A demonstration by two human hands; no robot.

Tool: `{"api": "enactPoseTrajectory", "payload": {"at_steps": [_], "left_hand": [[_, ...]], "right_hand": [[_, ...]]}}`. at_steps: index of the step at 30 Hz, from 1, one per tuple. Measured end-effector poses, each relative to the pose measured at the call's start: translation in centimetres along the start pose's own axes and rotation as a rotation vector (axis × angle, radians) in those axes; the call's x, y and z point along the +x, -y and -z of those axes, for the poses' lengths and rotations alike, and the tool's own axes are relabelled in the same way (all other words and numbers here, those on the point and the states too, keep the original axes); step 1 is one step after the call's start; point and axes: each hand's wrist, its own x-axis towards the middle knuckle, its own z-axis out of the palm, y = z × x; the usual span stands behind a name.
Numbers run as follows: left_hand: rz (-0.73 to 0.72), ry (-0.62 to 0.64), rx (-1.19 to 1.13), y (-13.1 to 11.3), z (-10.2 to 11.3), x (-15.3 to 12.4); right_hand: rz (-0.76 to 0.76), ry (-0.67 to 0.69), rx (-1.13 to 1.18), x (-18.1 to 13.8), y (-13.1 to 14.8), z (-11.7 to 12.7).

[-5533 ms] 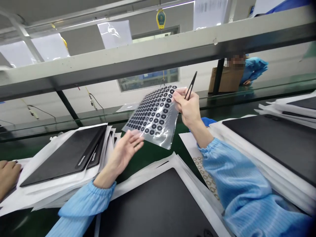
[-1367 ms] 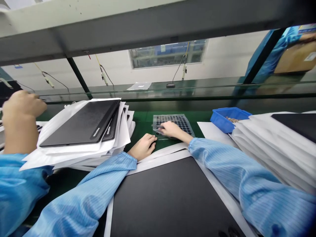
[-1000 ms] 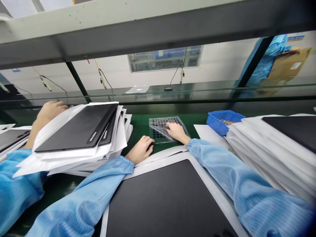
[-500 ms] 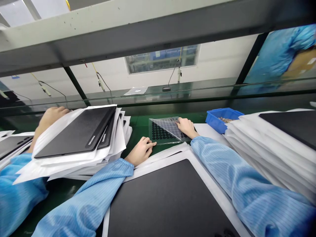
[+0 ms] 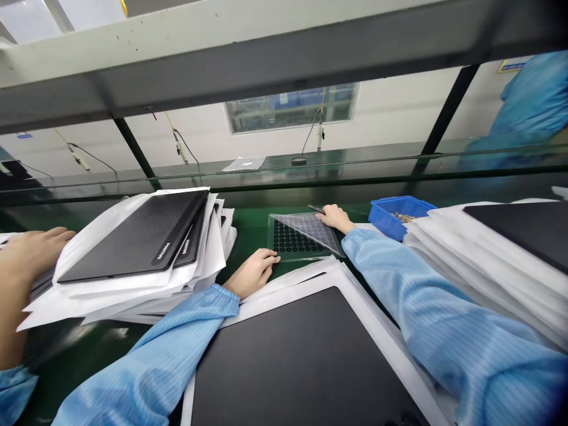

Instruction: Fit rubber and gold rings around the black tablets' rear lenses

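A clear-backed sheet of round black pads (image 5: 293, 239) lies on the green bench, its clear cover film (image 5: 306, 223) folded diagonally across part of it. With bent fingers, my left hand (image 5: 252, 273) holds the sheet's near-left corner. My right hand (image 5: 336, 219) is closed on dark tweezers (image 5: 316, 209) above the sheet's far-right edge; their tips are too small to make out. Directly before me a large black laptop cover (image 5: 302, 361) rests on white paper, its near edge cut off by the frame.
Left stands a stack of black panels (image 5: 137, 236) between white sheets; another person's hand (image 5: 38, 251) is beside it. A blue bin (image 5: 397, 213) of small parts and a second stack (image 5: 479, 266) are at right. A beam (image 5: 248, 53) crosses overhead.
My right hand has lifted slightly, bringing the tweezers up off the film. My left hand stays put. The other person's hand at left has moved left and down; someone at far right has shifted.
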Motion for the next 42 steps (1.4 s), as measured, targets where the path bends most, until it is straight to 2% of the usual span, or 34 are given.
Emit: {"api": "enactPoseTrajectory", "payload": {"at_steps": [7,12,16,32,37,42], "left_hand": [[0.009,-0.011,-0.014,0.0,-0.1,0.0],[0.027,0.000,-0.025,-0.1,0.0,0.0],[0.038,0.000,-0.021,-0.3,0.1,0.1],[0.047,-0.011,0.001,-0.4,0.2,0.2],[0.038,-0.022,-0.006,-0.3,0.1,0.2],[-0.011,0.024,-0.033,-0.5,1.1,0.3]], "right_hand": [[0.003,-0.003,0.017,2.2,-0.1,-0.5],[-0.023,-0.075,0.016,2.0,0.0,-1.8],[-0.029,-0.108,0.025,1.7,0.1,-1.9],[-0.155,-0.012,0.208,1.9,0.1,0.5],[-0.121,0.015,0.265,0.6,0.4,1.7],[-0.048,0.153,0.317,-2.2,-0.2,4.0]]}}
